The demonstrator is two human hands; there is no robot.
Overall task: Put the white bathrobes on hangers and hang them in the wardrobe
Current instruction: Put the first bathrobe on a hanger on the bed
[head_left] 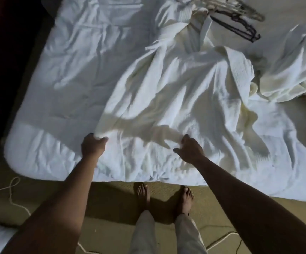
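A white bathrobe (177, 92) lies spread lengthwise on the bed, collar end far from me, hem near me. My left hand (93, 145) grips the hem's left corner, fingers curled round the cloth. My right hand (188, 149) pinches the hem further right. A second white bathrobe (291, 70) lies crumpled at the right. Several hangers (236, 17), pale and dark ones, lie in a pile at the far side of the bed, beyond the robe's collar.
The bed (60, 92) is covered with a rumpled white duvet and fills most of the view. My bare feet (165, 197) stand on tan carpet at its near edge. A white cord (3, 187) snakes over the floor at the left. Dark shadow lies left of the bed.
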